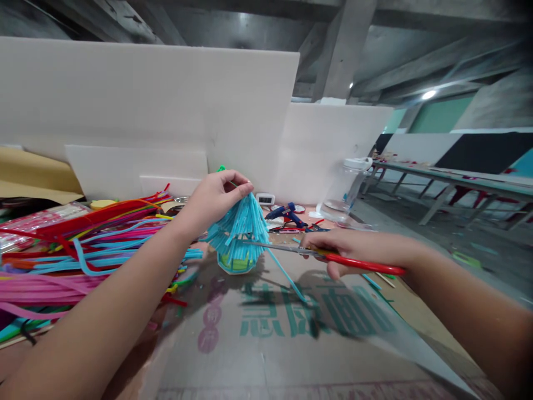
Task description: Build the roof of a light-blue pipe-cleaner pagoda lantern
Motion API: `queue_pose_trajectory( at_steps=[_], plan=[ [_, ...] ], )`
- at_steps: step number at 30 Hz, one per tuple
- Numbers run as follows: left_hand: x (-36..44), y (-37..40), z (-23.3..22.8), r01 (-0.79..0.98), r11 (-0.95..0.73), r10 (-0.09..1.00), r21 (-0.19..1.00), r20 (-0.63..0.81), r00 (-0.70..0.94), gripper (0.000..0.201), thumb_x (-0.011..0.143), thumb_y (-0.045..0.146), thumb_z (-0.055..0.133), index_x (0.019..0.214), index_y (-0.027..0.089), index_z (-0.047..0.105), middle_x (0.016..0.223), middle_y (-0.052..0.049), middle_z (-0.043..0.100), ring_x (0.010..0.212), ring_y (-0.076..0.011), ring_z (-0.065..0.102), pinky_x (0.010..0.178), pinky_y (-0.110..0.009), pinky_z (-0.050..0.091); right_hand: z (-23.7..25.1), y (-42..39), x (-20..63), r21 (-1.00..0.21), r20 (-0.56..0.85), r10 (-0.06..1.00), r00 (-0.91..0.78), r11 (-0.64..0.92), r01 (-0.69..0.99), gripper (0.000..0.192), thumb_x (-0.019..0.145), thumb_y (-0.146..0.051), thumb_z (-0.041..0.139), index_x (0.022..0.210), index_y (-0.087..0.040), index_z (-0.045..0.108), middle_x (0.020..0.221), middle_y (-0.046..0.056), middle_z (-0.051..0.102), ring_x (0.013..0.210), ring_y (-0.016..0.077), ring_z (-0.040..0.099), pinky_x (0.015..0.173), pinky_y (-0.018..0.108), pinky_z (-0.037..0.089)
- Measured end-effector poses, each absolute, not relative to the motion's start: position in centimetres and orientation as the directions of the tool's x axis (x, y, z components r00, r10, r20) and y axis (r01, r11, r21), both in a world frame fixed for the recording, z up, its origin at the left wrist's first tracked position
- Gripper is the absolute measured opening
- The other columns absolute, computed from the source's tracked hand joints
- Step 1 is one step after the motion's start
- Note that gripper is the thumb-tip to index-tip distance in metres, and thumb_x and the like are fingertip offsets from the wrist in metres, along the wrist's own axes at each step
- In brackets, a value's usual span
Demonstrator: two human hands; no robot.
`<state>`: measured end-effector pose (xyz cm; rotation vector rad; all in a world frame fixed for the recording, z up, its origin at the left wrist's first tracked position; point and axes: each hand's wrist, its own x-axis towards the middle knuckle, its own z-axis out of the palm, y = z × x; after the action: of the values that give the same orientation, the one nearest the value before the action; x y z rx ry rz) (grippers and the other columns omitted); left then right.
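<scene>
Cardboard (341, 361), one scissors (339, 259), one model (238, 236)

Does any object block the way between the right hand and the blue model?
Nothing visible blocks it. The scissors in the right hand reach across the gap to the blue model. One long blue strip slants below them, and the glue gun lies farther back. The left hand holds the blue model higher up.

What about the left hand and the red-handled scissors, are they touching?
Apart. The head view shows blue strips between them: the left hand is above, and the red-handled scissors are lower down.
</scene>
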<state>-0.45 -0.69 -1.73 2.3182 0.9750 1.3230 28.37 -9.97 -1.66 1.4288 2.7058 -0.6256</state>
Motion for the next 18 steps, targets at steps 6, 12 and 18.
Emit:
queue_pose_trajectory(
  at_steps=[6,12,18],
  plan=[
    [0.0,-1.7,-1.3,0.440,-0.743,0.661,0.505,0.660,0.358,0.028,0.088,0.044,0.059,0.089,0.019,0.071,0.084,-0.002,0.070,0.078,-0.0174,0.061,0.066,-0.025,0.043,-1.9,-9.0,27.9,-0.292,-0.151,0.771,-0.619,0.563,0.773,0.043,0.088,-0.060,0.054,0.102,-0.020,0.059,0.088,0.003,0.059,0.073,0.0159,0.051,0.062,0.025,0.036],
    [0.0,-1.5,-1.3,0.411,-0.749,0.659,0.520,0.651,0.376,0.028,0.087,0.044,0.060,0.089,0.018,0.070,0.084,-0.003,0.069,0.077,-0.0172,0.061,0.065,-0.026,0.043,-2.2,-8.4,27.4,-0.324,-0.145,0.754,-0.641,0.576,0.751,0.046,0.090,-0.059,0.052,0.113,-0.019,0.057,0.091,0.004,0.061,0.072,0.0151,0.053,0.062,0.024,0.037],
    [-1.9,-0.1,-1.0,0.387,-0.703,0.703,0.596,0.500,0.507,0.041,0.086,0.052,0.059,0.107,0.018,0.068,0.094,-0.008,0.071,0.084,-0.0214,0.065,0.067,-0.029,0.048,-3.1,-8.4,28.5,-0.377,-0.110,0.719,-0.686,0.608,0.699,0.048,0.091,-0.061,0.049,0.109,-0.018,0.059,0.087,0.003,0.058,0.072,0.0145,0.051,0.062,0.024,0.038]
  ],
)
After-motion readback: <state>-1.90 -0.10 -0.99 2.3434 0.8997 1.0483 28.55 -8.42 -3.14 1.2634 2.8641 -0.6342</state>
